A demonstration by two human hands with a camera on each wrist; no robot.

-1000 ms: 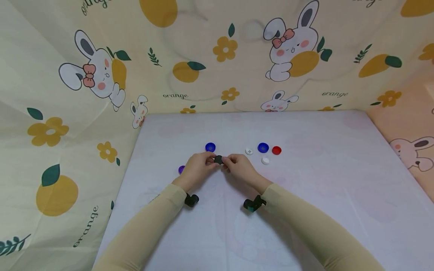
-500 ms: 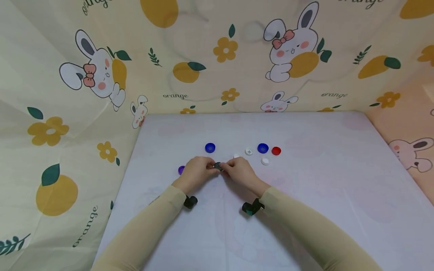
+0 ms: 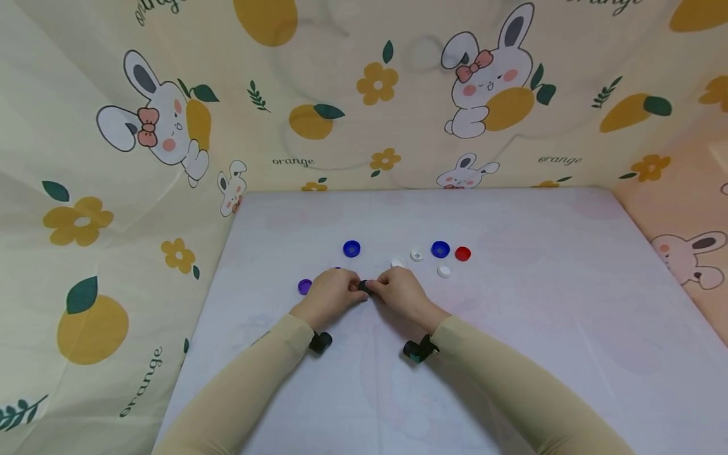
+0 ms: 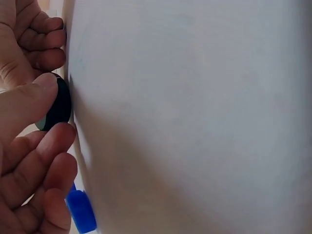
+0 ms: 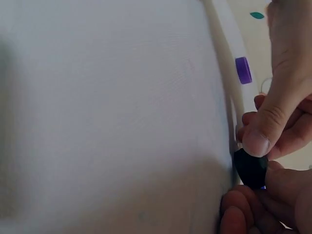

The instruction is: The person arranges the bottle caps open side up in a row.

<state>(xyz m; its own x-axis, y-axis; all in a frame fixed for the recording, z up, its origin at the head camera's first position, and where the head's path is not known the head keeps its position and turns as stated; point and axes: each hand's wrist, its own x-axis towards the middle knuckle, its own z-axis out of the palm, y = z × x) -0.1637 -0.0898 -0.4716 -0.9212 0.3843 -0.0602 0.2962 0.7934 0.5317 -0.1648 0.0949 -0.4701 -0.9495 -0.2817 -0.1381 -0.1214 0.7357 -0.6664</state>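
A small black bottle cap (image 3: 364, 287) is held between my two hands, low over the white tabletop. In the left wrist view the cap (image 4: 59, 107) stands tilted on edge, and the left thumb lies across it. My left hand (image 3: 328, 294) pinches it from the left, fingers curled beneath. From the right, my right hand (image 3: 405, 294) pinches the same cap (image 5: 251, 169) between thumb and fingertips. Whether it touches the table cannot be told. Just beyond the right hand sits a white cap (image 3: 397, 262), partly hidden. A purple cap (image 3: 305, 287) lies left of the left hand.
Farther back are a blue cap (image 3: 351, 248), a small white cap (image 3: 417, 255), a larger blue cap (image 3: 440, 249) and a red cap (image 3: 463, 253). Another white cap (image 3: 444, 271) lies nearer. A blue edge (image 3: 338, 268) peeks out behind the left hand. Printed cloth (image 3: 341, 76) hangs around the table.
Both hands have come a little toward me with the black cap between them. The white cap beyond the right hand and a blue edge behind the left hand have come into view.
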